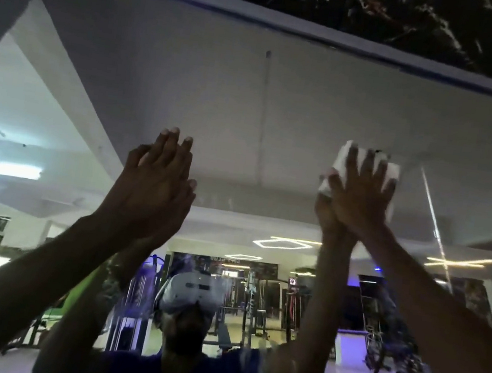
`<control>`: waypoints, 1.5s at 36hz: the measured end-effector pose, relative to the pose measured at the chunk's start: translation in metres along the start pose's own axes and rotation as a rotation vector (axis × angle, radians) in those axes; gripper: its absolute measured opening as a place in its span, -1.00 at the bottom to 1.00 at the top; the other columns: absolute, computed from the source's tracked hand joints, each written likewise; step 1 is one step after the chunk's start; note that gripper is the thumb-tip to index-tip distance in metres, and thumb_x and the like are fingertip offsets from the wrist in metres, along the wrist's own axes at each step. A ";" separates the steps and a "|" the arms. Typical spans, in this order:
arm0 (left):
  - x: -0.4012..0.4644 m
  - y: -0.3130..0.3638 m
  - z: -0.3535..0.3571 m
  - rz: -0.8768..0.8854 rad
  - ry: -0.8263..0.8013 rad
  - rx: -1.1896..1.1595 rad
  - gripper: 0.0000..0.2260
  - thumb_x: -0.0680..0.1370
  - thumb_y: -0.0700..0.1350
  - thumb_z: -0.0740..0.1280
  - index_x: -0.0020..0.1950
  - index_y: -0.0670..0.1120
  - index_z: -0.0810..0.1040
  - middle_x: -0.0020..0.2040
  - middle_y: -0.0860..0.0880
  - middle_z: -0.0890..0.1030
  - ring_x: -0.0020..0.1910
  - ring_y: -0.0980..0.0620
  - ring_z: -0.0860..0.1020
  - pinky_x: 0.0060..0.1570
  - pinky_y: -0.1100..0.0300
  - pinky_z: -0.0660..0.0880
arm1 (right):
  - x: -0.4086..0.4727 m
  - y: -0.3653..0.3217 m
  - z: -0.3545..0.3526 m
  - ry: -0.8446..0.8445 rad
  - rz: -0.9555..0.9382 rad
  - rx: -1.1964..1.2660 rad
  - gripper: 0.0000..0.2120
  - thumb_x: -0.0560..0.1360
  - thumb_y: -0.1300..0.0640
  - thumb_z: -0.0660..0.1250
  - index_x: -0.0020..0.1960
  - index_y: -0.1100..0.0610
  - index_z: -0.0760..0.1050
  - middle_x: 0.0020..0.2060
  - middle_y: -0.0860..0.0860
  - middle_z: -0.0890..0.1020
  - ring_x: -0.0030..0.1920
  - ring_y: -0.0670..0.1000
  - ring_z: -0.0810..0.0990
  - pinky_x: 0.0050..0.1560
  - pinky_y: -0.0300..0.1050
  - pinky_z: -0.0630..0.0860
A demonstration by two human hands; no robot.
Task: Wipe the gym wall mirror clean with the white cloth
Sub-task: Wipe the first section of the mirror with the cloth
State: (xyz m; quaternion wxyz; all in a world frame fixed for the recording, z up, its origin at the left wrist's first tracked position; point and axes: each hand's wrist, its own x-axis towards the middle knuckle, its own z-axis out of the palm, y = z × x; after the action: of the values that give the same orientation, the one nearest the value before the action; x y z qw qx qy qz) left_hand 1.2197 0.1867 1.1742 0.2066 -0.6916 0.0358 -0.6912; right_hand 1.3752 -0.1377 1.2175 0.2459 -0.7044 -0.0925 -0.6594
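The wall mirror (263, 119) fills almost the whole view and reflects a gym room. My right hand (360, 193) is raised high and presses the white cloth (392, 172) flat against the glass with its fingers spread and straight. The cloth shows around my fingertips and at the thumb side. My left hand (158, 174) is also raised, to the left of the cloth, with its straight fingers flat on the mirror and nothing in it. Each hand meets its own reflection at the glass.
The mirror's top edge (322, 39) runs diagonally across the top, with a dark marbled wall panel (405, 12) above it. A vertical seam (262, 119) runs down the glass between my hands. Reflected below are gym machines, ceiling lights and a person wearing a headset.
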 end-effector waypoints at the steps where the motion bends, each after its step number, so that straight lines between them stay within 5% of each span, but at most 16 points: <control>1: -0.002 0.003 0.000 -0.006 -0.008 -0.005 -0.37 0.67 0.08 0.02 0.62 -0.30 0.26 0.60 -0.37 0.28 0.61 -0.32 0.27 0.44 -0.25 0.31 | -0.016 -0.021 0.002 0.034 -0.034 -0.020 -0.16 0.54 -0.35 -0.20 0.73 -0.01 0.06 0.69 0.18 0.15 0.67 0.31 0.12 0.58 0.45 0.07; 5: -0.009 0.015 0.010 0.015 -0.075 0.067 -0.36 0.71 0.12 -0.18 0.67 -0.24 0.17 0.65 -0.30 0.22 0.66 -0.25 0.17 0.52 -0.19 0.18 | -0.119 -0.091 0.005 -0.073 -0.555 0.011 -0.22 0.63 -0.33 -0.02 0.74 -0.08 -0.17 0.73 0.07 -0.14 0.71 0.20 -0.21 0.65 0.34 -0.24; 8: -0.016 0.015 0.013 0.032 -0.068 0.080 -0.38 0.72 0.12 -0.15 0.68 -0.20 0.17 0.67 -0.26 0.21 0.66 -0.23 0.17 0.54 -0.18 0.17 | -0.109 -0.068 0.000 -0.088 -0.754 0.015 -0.29 0.66 -0.27 -0.01 0.74 -0.11 -0.12 0.73 0.02 -0.07 0.72 0.13 -0.14 0.66 0.24 -0.22; 12: -0.026 0.003 0.008 0.065 -0.052 0.064 -0.39 0.71 0.12 -0.09 0.69 -0.15 0.20 0.68 -0.20 0.20 0.67 -0.18 0.18 0.56 -0.15 0.18 | -0.026 0.009 -0.001 -0.008 -0.325 -0.057 -0.27 0.59 -0.26 -0.07 0.71 0.00 0.15 0.68 0.13 0.23 0.65 0.27 0.22 0.54 0.42 0.20; 16: -0.028 0.008 0.007 0.032 -0.067 0.070 -0.39 0.70 0.09 -0.08 0.68 -0.18 0.20 0.67 -0.23 0.20 0.67 -0.22 0.18 0.56 -0.17 0.16 | -0.018 0.036 0.002 0.001 0.006 -0.007 -0.17 0.54 -0.34 -0.24 0.73 -0.04 0.04 0.70 0.13 0.15 0.67 0.27 0.13 0.60 0.37 0.07; 18: -0.027 0.022 0.010 -0.007 -0.083 0.096 -0.38 0.70 0.08 -0.15 0.68 -0.24 0.16 0.67 -0.29 0.18 0.67 -0.27 0.13 0.56 -0.18 0.13 | -0.054 0.014 0.004 0.050 -0.049 -0.061 -0.22 0.59 -0.32 -0.19 0.74 -0.02 0.02 0.69 0.16 0.15 0.66 0.30 0.15 0.59 0.39 0.10; 21: -0.021 0.069 0.016 0.014 -0.059 0.034 -0.36 0.71 0.08 -0.17 0.66 -0.29 0.17 0.66 -0.33 0.17 0.68 -0.27 0.11 0.56 -0.15 0.09 | -0.135 -0.008 0.005 -0.056 -0.402 -0.034 -0.25 0.64 -0.30 -0.13 0.75 -0.03 -0.12 0.73 0.12 -0.05 0.71 0.25 -0.10 0.65 0.38 -0.09; 25: -0.007 0.147 0.028 0.103 0.010 -0.098 -0.36 0.71 0.13 -0.07 0.65 -0.27 0.22 0.66 -0.27 0.19 0.66 -0.21 0.18 0.56 -0.09 0.06 | -0.156 0.038 -0.004 -0.134 -0.656 0.047 -0.32 0.70 -0.31 -0.15 0.74 -0.09 -0.15 0.73 0.06 -0.07 0.72 0.16 -0.15 0.66 0.33 -0.14; 29: -0.001 0.171 0.043 0.028 -0.044 -0.122 -0.31 0.69 0.18 -0.07 0.68 -0.26 0.13 0.69 -0.24 0.09 0.69 -0.17 0.08 0.60 -0.11 0.02 | -0.085 0.121 -0.003 -0.038 -0.341 -0.091 -0.28 0.62 -0.22 0.00 0.74 -0.04 0.02 0.72 0.06 0.09 0.71 0.17 0.05 0.60 0.36 0.11; 35: -0.004 0.171 0.052 0.022 -0.011 -0.043 -0.34 0.70 0.14 -0.01 0.68 -0.27 0.13 0.69 -0.24 0.08 0.70 -0.17 0.05 0.62 -0.11 0.01 | -0.027 0.148 0.002 0.060 0.109 -0.054 -0.24 0.64 -0.32 -0.28 0.73 -0.01 0.10 0.68 0.16 0.20 0.66 0.28 0.19 0.57 0.42 0.12; 37: -0.002 0.177 0.052 0.006 -0.007 -0.022 -0.35 0.70 0.12 -0.01 0.67 -0.29 0.14 0.68 -0.27 0.10 0.69 -0.20 0.07 0.61 -0.11 0.00 | -0.055 0.116 0.004 0.073 -0.007 -0.039 -0.26 0.63 -0.31 -0.22 0.74 -0.01 0.01 0.71 0.14 0.11 0.69 0.27 0.08 0.62 0.40 0.02; 40: -0.001 0.188 0.051 -0.032 -0.008 -0.003 -0.34 0.70 0.11 -0.03 0.65 -0.32 0.17 0.67 -0.32 0.13 0.68 -0.25 0.11 0.62 -0.16 0.04 | -0.126 0.079 0.004 -0.067 -0.453 0.036 -0.30 0.70 -0.29 -0.12 0.74 -0.03 -0.16 0.73 0.11 -0.13 0.71 0.23 -0.19 0.65 0.37 -0.18; 44: -0.002 0.188 0.050 -0.021 0.002 0.013 -0.34 0.70 0.12 -0.03 0.65 -0.32 0.18 0.66 -0.33 0.15 0.67 -0.27 0.13 0.59 -0.20 0.10 | -0.104 0.108 0.001 -0.088 -0.736 0.007 -0.31 0.68 -0.24 -0.02 0.74 -0.06 -0.06 0.73 0.09 0.02 0.71 0.19 -0.05 0.65 0.35 -0.08; 47: -0.005 0.185 0.045 -0.002 -0.032 0.052 -0.34 0.70 0.12 -0.07 0.65 -0.31 0.17 0.67 -0.32 0.15 0.68 -0.26 0.12 0.59 -0.21 0.13 | -0.021 0.145 0.002 -0.037 -0.470 -0.087 -0.25 0.60 -0.28 -0.08 0.73 -0.02 0.06 0.71 0.09 0.13 0.69 0.23 0.10 0.58 0.39 0.12; 50: -0.006 0.188 0.040 -0.016 -0.101 0.107 -0.32 0.69 0.13 -0.11 0.65 -0.32 0.14 0.66 -0.34 0.15 0.68 -0.26 0.10 0.57 -0.21 0.16 | 0.028 0.163 -0.007 -0.085 -0.121 -0.030 -0.17 0.52 -0.35 -0.31 0.73 -0.08 -0.02 0.72 0.07 0.06 0.71 0.21 0.03 0.64 0.31 0.00; 54: -0.017 0.202 0.036 -0.019 -0.142 0.123 -0.33 0.69 0.12 -0.08 0.66 -0.33 0.11 0.67 -0.35 0.12 0.69 -0.26 0.06 0.58 -0.18 0.12 | -0.006 0.155 -0.001 -0.028 -0.083 -0.003 -0.20 0.55 -0.32 -0.28 0.74 -0.08 -0.05 0.73 0.08 0.01 0.71 0.21 -0.01 0.65 0.31 -0.06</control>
State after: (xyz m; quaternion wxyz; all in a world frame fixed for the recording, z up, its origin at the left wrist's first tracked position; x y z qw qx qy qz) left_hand 1.3013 0.0165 1.0920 0.2440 -0.7253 -0.0282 -0.6432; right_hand 1.4440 -0.2706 1.1771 0.2161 -0.7095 -0.1244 -0.6591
